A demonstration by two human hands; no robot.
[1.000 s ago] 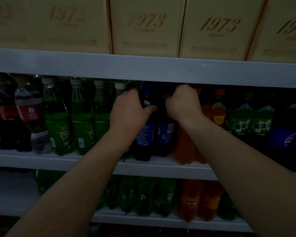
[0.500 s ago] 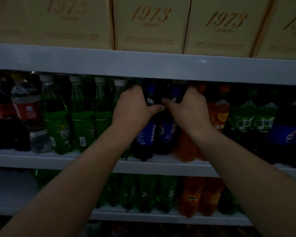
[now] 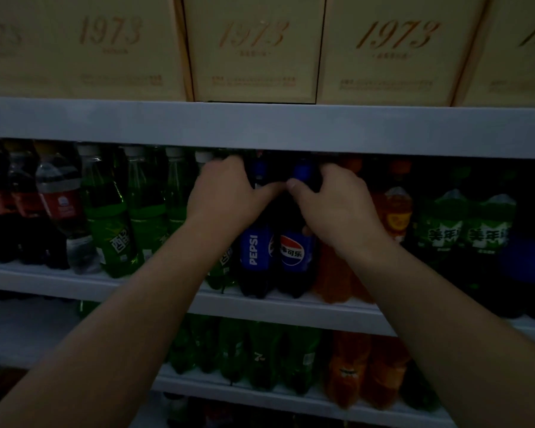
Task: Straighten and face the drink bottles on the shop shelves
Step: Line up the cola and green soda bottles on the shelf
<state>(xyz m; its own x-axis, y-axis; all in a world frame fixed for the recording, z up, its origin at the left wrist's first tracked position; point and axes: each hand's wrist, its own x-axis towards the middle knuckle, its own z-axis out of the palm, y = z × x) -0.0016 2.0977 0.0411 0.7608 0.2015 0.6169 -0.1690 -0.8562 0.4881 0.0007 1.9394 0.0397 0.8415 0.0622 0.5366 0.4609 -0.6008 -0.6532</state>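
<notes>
Two dark Pepsi bottles with blue labels stand side by side at the front of the middle shelf point(image 3: 155, 291). My left hand point(image 3: 223, 196) grips the neck of the left Pepsi bottle point(image 3: 255, 251), whose label reads PEPSI sideways. My right hand point(image 3: 334, 205) grips the upper part of the right Pepsi bottle point(image 3: 295, 251), whose round logo faces forward. The two thumbs nearly meet between the blue caps. Both bottles stand upright.
Green Sprite bottles point(image 3: 112, 230) and cola bottles point(image 3: 59, 205) stand to the left, orange drink bottles point(image 3: 396, 211) and green bottles point(image 3: 464, 233) to the right. The shelf above point(image 3: 291, 128) hangs low over the caps and carries beige 1973 boxes point(image 3: 254, 47). A lower shelf holds green and orange bottles.
Both hands have stayed on the two Pepsi bottles, and my right thumb has come in toward the left one. The right bottle's logo now faces forward. The view has tilted up slightly.
</notes>
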